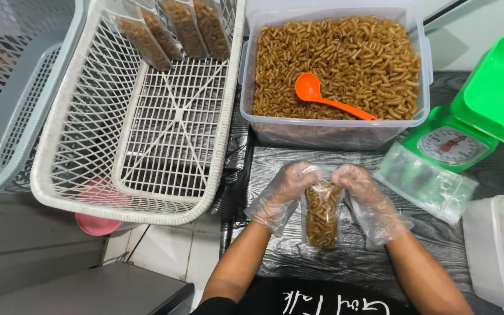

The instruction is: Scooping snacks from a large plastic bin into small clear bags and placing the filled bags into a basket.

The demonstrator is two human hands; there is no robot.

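Your left hand (290, 182) | your right hand (360, 184) | both pinch the top of the snack pouch (322, 213), which hangs between them.

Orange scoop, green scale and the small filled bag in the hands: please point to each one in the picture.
orange scoop (309, 88), head view, on its round bowl.
green scale (451, 144), head view, on its round dial.
small filled bag (322, 214), head view, on its middle, below both hands.

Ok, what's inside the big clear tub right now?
The clear tub holds brown macaroni-shaped snacks nearly to the rim, with an orange scoop lying on top. The tub's bottom is covered.
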